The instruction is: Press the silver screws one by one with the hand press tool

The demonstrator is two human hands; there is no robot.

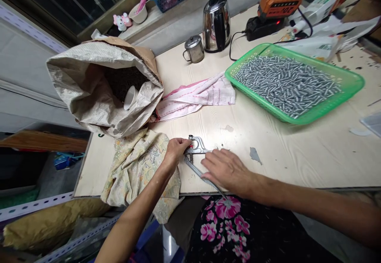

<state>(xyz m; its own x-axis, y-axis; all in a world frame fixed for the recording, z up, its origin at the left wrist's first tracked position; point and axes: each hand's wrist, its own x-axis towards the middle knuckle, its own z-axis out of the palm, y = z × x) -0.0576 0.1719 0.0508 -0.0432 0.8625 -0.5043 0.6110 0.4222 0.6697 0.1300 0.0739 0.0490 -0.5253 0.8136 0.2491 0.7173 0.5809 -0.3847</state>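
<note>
A small metal hand tool with a long lever handle lies on the pale wooden table near its front edge. My left hand is closed in a pinch against the tool's left end, over a floral cloth strewn with several small metal pieces. What the pinch holds is too small to make out. My right hand lies flat with fingers stretched out, pressing on the tool's lever handle, which runs toward my lap.
A green basket full of small metal springs or screws stands at the right. A big paper sack with dark grains and a white cup sits at the left. Behind are a striped towel, a steel mug, a kettle and a battery charger.
</note>
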